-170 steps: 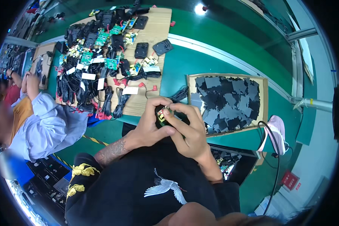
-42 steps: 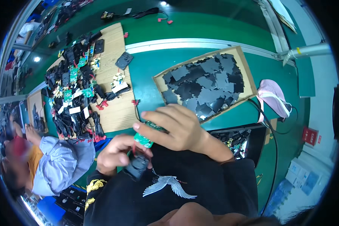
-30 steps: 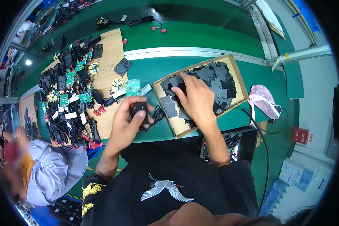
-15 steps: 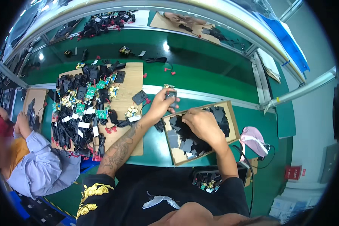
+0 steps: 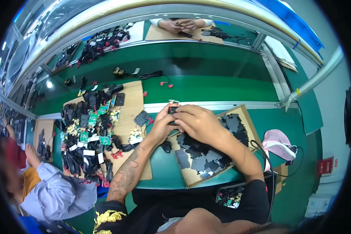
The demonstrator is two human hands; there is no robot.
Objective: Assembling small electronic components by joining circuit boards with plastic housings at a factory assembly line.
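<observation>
Small black plastic part (image 5: 171, 112) with a light tab on top sits pinched between both hands at frame centre, over the green bench. Left hand (image 5: 162, 125) grips it from 7 o'clock, fingers curled tight on it. Right hand (image 5: 199, 122) clamps it from 3 o'clock, fingers wrapped over the top. Shallow wooden tray of flat black pieces (image 5: 243, 115) lies at 4 o'clock, under the right forearm. Wooden board piled with black adapters and green circuit boards (image 5: 129, 100) at 9 o'clock. Pink cap (image 5: 278, 142) further out at 3 o'clock.
</observation>
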